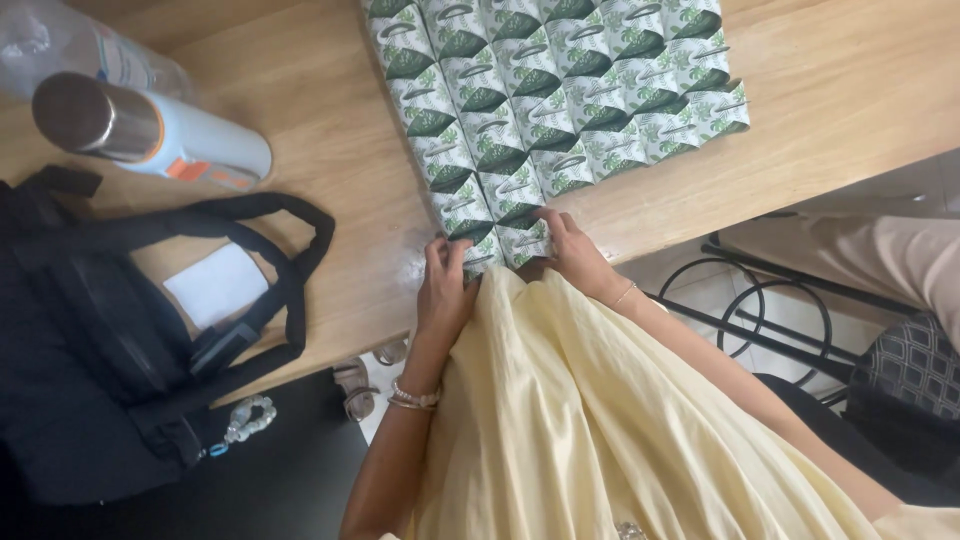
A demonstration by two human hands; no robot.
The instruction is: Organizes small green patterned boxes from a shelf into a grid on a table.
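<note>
Several small green-and-white paper packets (545, 95) lie in tight overlapping rows on a wooden table (320, 110). My left hand (444, 285) rests at the table's near edge, fingertips on the nearest packet (483, 252) of the left row. My right hand (572, 250) sits beside it, fingers pressing on the nearest packet (525, 240) of the adjoining row. Both hands touch the packets at the lower end of the rows. A pale yellow garment (560, 420) covers my lap below the hands.
A black bag (110, 350) with straps lies at the left on the table, a white paper (215, 285) under its handle. A white and steel flask (150, 130) and a clear plastic bottle (60, 40) lie behind it. Another person's leg (880, 250) and a black chair frame (760, 310) are at right.
</note>
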